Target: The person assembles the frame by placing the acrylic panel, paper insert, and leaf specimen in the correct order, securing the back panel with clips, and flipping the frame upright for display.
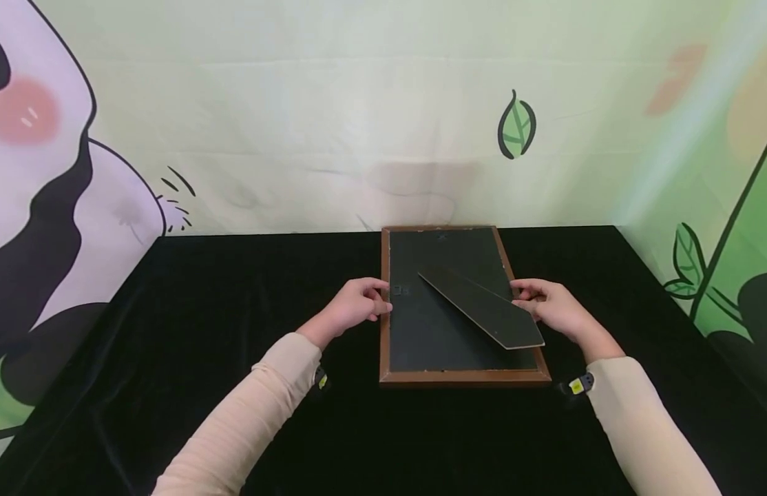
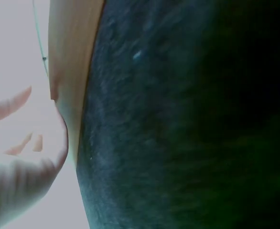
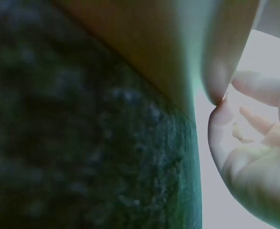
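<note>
A picture frame with a brown wooden rim shows its dark backing on the black-covered table. Its dark stand leg is swung out at a slant, the wide end overhanging the right rim. With thumb and fingertips, my left hand pinches the left rim about halfway along. On the opposite side my right hand grips the right rim, its fingertips close by the stand leg. Close up, the left wrist view has the wooden rim against my left thumb. In the right wrist view, my right hand brings thumb and finger together at the edge.
Black cloth covers the table around the frame. Behind it hangs a pale printed backdrop with a cartoon figure at left and leaves at right. The frame's far edge lies near the table's back edge.
</note>
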`<move>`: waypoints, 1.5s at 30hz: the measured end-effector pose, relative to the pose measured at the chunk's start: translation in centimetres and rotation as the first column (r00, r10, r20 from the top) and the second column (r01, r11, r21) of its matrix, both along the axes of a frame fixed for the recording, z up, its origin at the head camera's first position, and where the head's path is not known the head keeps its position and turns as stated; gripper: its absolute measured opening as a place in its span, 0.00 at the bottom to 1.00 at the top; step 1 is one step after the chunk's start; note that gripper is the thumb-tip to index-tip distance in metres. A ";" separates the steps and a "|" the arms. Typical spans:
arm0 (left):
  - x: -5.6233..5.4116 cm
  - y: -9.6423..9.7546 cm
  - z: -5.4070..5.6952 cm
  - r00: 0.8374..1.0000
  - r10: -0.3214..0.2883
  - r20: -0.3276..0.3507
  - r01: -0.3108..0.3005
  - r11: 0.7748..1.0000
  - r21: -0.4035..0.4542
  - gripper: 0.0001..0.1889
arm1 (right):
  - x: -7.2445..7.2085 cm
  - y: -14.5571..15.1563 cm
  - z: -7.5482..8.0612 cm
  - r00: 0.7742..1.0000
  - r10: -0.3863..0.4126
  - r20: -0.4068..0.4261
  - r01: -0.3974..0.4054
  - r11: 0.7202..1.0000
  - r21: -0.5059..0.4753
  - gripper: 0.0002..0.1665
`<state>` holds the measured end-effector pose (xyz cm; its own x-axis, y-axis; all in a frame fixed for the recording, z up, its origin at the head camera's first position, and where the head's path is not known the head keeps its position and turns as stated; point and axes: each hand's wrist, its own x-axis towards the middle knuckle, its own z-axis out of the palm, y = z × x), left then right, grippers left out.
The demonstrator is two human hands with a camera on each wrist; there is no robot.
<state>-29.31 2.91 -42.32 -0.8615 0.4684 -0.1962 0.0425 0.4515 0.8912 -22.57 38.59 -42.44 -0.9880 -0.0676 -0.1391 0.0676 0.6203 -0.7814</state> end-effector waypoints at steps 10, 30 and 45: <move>-1.4 1.0 -0.4 0.986 0.111 0.121 -0.110 0.994 -0.016 0.37 | -2.1 0.5 0.1 0.994 -0.005 0.108 0.015 0.995 -0.095 0.36; -1.8 1.3 -1.3 0.984 0.111 0.140 -0.106 0.994 -0.037 0.36 | -3.7 0.9 -0.8 0.970 -0.070 0.235 0.109 0.981 -0.158 0.36; -2.1 1.3 -1.0 0.982 0.136 0.131 -0.131 0.990 -0.044 0.35 | -4.2 0.6 -0.6 0.968 -0.116 0.221 0.148 0.980 -0.134 0.37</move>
